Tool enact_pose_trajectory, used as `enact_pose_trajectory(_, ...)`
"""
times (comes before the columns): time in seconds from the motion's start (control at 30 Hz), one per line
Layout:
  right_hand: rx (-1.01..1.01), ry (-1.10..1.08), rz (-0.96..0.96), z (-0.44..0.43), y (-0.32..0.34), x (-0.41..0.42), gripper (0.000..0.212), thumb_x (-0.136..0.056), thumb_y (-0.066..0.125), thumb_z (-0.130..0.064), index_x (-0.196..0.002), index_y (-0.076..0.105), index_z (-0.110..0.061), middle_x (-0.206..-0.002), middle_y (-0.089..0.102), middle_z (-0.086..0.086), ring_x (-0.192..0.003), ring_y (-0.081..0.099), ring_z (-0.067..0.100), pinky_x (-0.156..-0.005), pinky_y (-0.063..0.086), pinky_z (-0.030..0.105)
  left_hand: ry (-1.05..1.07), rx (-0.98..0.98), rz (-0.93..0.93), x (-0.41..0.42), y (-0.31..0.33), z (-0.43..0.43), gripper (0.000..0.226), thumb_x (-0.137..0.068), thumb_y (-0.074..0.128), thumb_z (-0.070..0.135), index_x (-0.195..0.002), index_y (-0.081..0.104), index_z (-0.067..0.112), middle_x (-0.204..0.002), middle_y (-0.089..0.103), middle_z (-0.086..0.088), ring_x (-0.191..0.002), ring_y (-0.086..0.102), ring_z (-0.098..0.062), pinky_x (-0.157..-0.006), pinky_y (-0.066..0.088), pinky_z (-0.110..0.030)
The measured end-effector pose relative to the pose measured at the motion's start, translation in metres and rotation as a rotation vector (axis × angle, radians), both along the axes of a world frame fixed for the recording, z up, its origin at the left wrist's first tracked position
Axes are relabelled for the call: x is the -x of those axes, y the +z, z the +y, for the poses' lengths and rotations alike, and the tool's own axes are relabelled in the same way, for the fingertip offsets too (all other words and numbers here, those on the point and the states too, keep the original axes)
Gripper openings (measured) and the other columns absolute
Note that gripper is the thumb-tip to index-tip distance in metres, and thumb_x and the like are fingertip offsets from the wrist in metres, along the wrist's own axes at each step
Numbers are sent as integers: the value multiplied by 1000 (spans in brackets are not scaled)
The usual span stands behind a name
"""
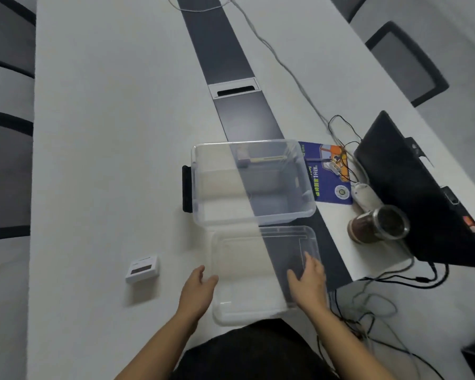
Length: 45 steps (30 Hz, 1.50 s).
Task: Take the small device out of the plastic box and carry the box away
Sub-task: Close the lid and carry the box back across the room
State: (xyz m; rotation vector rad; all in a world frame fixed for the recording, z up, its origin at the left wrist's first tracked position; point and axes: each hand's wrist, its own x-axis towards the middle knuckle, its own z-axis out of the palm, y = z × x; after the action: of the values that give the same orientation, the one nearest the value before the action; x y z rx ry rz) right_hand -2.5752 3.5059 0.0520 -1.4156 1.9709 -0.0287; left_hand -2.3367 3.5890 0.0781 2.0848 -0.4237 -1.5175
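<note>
A clear plastic box (258, 218) with a black side latch (187, 189) stands open and empty in the middle of the white table. Its clear lid (247, 270) lies flat in front of it, at the near table edge. The small white device (143, 268) with a dark screen lies on the table to the left, outside the box. My left hand (199, 290) is open at the lid's left edge. My right hand (309, 283) rests on the lid's right side, fingers spread over its rim.
A dark strip (225, 50) with a cable port runs down the table's middle. Right of the box lie a blue booklet (327, 174), a white mouse-like item (364, 194), a glass jar (379, 223), a black laptop (412, 193) and tangled cables (368, 303). Chairs line both sides.
</note>
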Motion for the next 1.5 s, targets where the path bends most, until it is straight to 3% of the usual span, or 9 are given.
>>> enact_pose_trajectory(0.17,-189,-51,58,-5,-12,37,84,-93,56,-38,-156,6,-13,-162,9,15,-147,10,36,-117,16,44,13,-28,25,35,4,-15,60,-101,52,16,-157,30,10,-158,40,-7,-144,39,-27,-100,32,-28)
enact_pose_trajectory(0.37,-148,-137,59,-8,-10,34,82,-90,56,-36,-155,14,-10,-156,25,16,-138,28,40,-109,30,46,76,-87,-33,48,-1,-20,69,-97,57,9,-158,25,6,-139,45,-2,-125,47,-23,-96,34,-29)
enact_pose_trajectory(0.47,-122,-244,7,-13,-8,38,79,-86,58,-38,-152,25,-9,-150,32,20,-133,35,41,-105,35,47,166,-166,-69,42,-5,-18,86,-86,66,27,-159,24,9,-161,29,-14,-141,39,-35,-108,36,-38)
enact_pose_trajectory(0.6,20,-367,-129,-6,1,38,50,-83,62,-30,-126,50,-9,-127,44,15,-94,55,30,-79,49,38,198,-143,-223,44,-4,-9,52,-91,56,16,-142,47,8,-148,34,-15,-121,51,-35,-93,44,-38)
enact_pose_trajectory(0.73,213,-444,-242,2,17,28,33,-81,59,-21,-110,49,-10,-111,47,8,-91,55,29,-73,47,39,143,39,-411,50,8,0,31,-89,51,6,-120,47,11,-129,43,-12,-105,50,-28,-89,45,-42)
enact_pose_trajectory(1.03,540,-125,-303,-101,71,-5,54,-95,48,-16,-147,37,-12,-132,39,4,-118,47,19,-84,41,17,83,385,-591,-4,48,-82,57,-93,47,2,-149,43,10,-129,41,-11,-100,44,-15,-91,37,-26)
enact_pose_trajectory(1.13,510,-31,-253,-152,75,-17,54,-94,46,-12,-148,36,-13,-140,43,9,-129,43,26,-101,42,32,19,401,-654,-24,57,-120,59,-92,47,3,-150,39,10,-137,46,-13,-117,51,-26,-93,37,-28)
enact_pose_trajectory(1.27,395,116,-126,-184,64,-29,47,-95,43,-11,-142,42,-13,-137,51,11,-123,48,33,-94,43,39,-136,311,-673,-41,47,-149,59,-89,47,6,-147,43,11,-136,53,-15,-125,49,-34,-97,44,-42)
enact_pose_trajectory(1.5,358,255,-23,-171,43,-25,50,-103,37,-24,-151,28,-17,-147,41,4,-127,45,26,-92,46,36,-191,242,-632,-42,30,-144,64,-104,37,13,-163,13,27,-112,52,-15,-90,48,-25,-79,37,-33)
